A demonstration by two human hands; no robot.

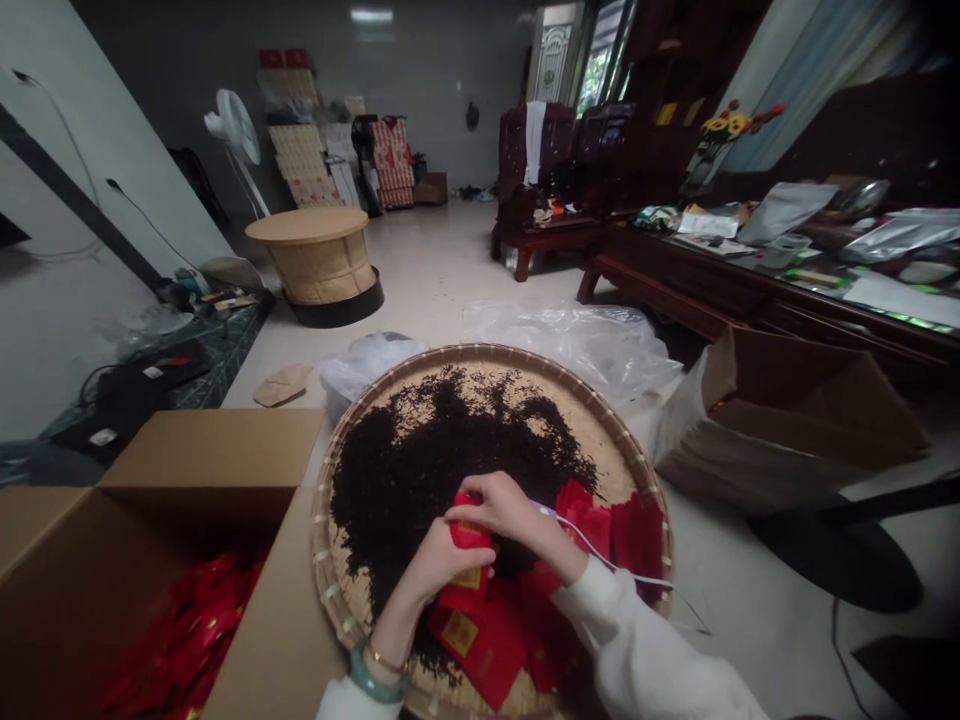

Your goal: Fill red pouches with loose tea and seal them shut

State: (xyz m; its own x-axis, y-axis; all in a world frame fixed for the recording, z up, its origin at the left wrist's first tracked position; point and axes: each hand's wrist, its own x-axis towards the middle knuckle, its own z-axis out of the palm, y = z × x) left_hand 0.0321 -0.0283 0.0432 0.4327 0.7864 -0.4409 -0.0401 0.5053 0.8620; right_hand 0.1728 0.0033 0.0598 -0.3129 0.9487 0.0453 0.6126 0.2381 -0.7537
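My left hand [442, 553] is closed around a small red packet [470, 537] with a gold patch. Over the packet's top, my right hand [497, 502] has its fingers pinched together on the upper end. Both hands are above a round woven bamboo tray [324, 540], which holds a spread of dark dried leaves that look like loose tea [442, 445]. Flat red packets [487, 650] lie under my wrists at the near side, and more red packets [636, 535] rest along the right rim. A white cord [592, 548] runs from a pale purple item, mostly hidden behind my right hand.
On the left stands an open cardboard box [217, 450] with many red packets [206, 610] inside. Another open carton [787, 420] is to the right, beside a black stand base [847, 555]. Clear plastic sheeting [562, 335] lies beyond the tray. A cluttered dark table [697, 275] stands at right.
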